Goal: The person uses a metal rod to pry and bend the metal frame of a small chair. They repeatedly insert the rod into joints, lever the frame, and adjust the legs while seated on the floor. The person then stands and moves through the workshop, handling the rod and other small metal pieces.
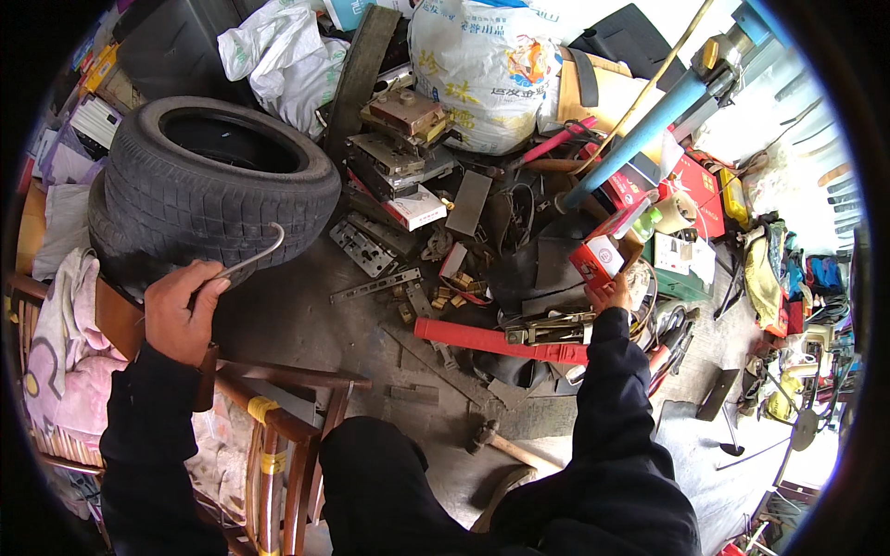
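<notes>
My left hand (183, 312) is closed around a thin metal rod (263, 255) with a curved, hooked end. The rod's tip stands out in front of a black tyre (218, 208). Over on the right, my right hand (610, 295) is at the lower edge of a small red cardboard box (603, 258), its fingers bent against it. The box is tilted, and its contents are too small to make out. Just left of that hand lie a metal door-closer-like part (547, 330) and a long red bar (501, 341).
A wooden chair (301, 428) stands by my left arm. A hammer (519, 452) lies on the floor near my legs. Stacked lock parts (394, 153), a white printed sack (482, 79) and a blue pole (640, 139) stand beyond. A green box (681, 264) sits at right.
</notes>
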Motion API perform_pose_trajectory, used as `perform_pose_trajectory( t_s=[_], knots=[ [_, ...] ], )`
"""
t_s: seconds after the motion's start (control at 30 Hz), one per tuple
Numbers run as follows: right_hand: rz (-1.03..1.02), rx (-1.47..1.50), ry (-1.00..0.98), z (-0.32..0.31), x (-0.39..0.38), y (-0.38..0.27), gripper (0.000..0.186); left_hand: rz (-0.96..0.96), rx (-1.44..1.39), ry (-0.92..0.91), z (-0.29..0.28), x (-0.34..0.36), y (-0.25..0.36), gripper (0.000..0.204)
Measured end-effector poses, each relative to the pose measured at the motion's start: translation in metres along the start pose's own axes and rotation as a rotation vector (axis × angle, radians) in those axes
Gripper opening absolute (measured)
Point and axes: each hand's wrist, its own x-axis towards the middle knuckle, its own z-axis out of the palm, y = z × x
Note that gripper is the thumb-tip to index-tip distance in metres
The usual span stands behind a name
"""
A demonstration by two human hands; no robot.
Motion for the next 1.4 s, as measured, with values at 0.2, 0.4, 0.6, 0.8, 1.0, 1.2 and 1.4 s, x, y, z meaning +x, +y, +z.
perform_pose_trajectory(
  t_s=[0.2, 0.4, 0.6, 0.8, 1.0, 1.2, 1.4],
  knots=[
    [0.008, -0.176, -0.107, -0.021, 0.017, 0.005, 0.035, -0.022, -0.037, -0.011, 0.000, 0.000, 0.001, 0.015],
    [-0.517, -0.815, -0.185, -0.040, 0.045, 0.012, 0.032, -0.038, -0.052, -0.010, 0.000, -0.001, 0.001, 0.014],
    [-0.491, -0.262, 0.159, -0.032, -0.009, -0.018, 0.037, -0.036, -0.045, -0.012, 0.001, 0.000, -0.002, 0.014],
    [-0.927, -0.703, -0.368, 0.042, -0.122, -0.012, 0.018, -0.032, -0.028, -0.010, 0.001, 0.001, 0.000, 0.014],
    [-0.990, -1.349, -0.601, 0.120, -0.092, 0.024, 0.058, -0.021, 0.012, -0.024, 0.000, 0.001, 0.000, 0.015],
    [-0.788, -1.659, -0.567, 0.136, -0.042, 0.035, 0.067, -0.087, -0.089, -0.035, 0.003, -0.002, -0.004, 0.014],
    [-0.780, -1.736, -0.559, 0.111, -0.062, 0.030, 0.056, -0.077, -0.066, -0.042, 0.002, 0.000, -0.004, 0.014]
  ],
)
